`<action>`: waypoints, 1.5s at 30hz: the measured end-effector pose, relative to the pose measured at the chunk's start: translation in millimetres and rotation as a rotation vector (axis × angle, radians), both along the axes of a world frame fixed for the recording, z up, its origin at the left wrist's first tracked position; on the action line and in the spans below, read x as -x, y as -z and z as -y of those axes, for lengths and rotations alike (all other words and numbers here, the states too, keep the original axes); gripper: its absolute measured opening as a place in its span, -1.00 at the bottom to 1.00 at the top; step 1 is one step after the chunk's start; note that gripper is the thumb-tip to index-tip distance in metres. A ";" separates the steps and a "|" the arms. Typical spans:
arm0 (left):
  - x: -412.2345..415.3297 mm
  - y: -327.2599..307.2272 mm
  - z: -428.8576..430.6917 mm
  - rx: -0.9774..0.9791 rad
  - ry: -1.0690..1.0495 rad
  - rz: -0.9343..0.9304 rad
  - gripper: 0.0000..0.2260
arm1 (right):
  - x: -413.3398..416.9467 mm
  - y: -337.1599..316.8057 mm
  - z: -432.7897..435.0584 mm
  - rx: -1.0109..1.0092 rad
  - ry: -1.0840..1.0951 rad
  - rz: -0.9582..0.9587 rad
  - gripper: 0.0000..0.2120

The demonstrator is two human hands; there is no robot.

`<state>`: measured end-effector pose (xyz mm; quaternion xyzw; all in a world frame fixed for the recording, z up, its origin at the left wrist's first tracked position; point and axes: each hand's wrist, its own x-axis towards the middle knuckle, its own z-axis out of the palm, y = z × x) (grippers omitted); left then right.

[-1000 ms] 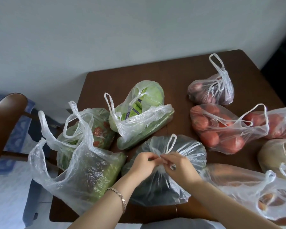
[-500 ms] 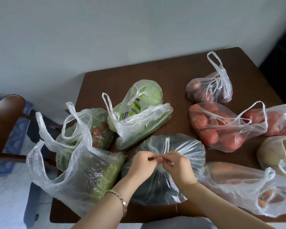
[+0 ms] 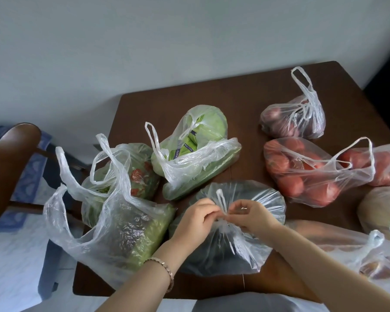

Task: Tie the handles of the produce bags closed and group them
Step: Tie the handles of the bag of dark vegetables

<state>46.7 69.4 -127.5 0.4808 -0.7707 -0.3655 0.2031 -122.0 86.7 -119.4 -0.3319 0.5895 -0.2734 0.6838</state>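
Left hand (image 3: 195, 220) and right hand (image 3: 251, 218) pinched the twisted handles (image 3: 220, 201) between them, I saw, atop the clear bag (image 3: 259, 199) of dark produce, its neck gathered into pleats.

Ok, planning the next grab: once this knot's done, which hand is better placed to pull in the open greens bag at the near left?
Probably left. The left hand is right beside the greens bag; the right hand would have to cross the dark bag both pinch.
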 end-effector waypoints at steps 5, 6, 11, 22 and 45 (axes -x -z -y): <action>12.7 -1.2 -3.3 -0.369 -0.184 -0.059 -0.86 | 11.1 -4.6 5.7 -0.090 -0.121 0.141 -0.85; 15.0 -2.7 -3.7 -0.456 -0.182 -0.036 -0.85 | 9.9 -4.7 3.1 -0.043 -0.139 0.092 -0.81; 19.3 -8.3 3.7 -0.617 -0.132 0.150 -0.79 | 0.6 21.0 -10.5 0.512 -0.174 -0.359 -0.69; 16.7 -17.9 21.7 -1.101 -0.226 0.073 -0.80 | 15.6 23.5 -6.0 1.106 -0.467 -0.751 -0.88; 14.3 6.7 0.9 -0.516 -0.290 0.348 -0.80 | 14.0 55.8 -23.5 0.793 -0.489 -0.631 -0.96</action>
